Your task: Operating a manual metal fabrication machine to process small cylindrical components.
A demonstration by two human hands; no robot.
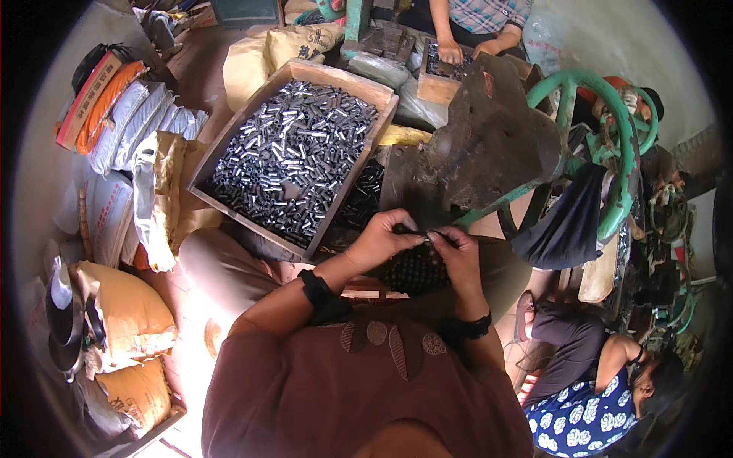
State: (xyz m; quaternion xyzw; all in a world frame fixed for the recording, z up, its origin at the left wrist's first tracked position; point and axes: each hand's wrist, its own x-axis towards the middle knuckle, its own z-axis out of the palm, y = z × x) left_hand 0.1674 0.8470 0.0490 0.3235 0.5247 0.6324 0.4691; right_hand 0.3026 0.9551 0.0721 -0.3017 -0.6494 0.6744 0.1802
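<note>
Both hands meet over a dark tray of small metal pieces (416, 269) on the lap: left hand (379, 240) and right hand (456, 256) pinch a small piece between fingertips. Far left sits a wooden box of shiny metal tubes (294, 153); sacks (126, 317) crowd the left floor, a green-wheeled press (603, 137) stands right.

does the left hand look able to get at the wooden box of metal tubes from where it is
Probably yes. The left hand sits just beside the near corner of the wooden box, whose top is open, with nothing between them, though it is now busy with the right hand.
</note>
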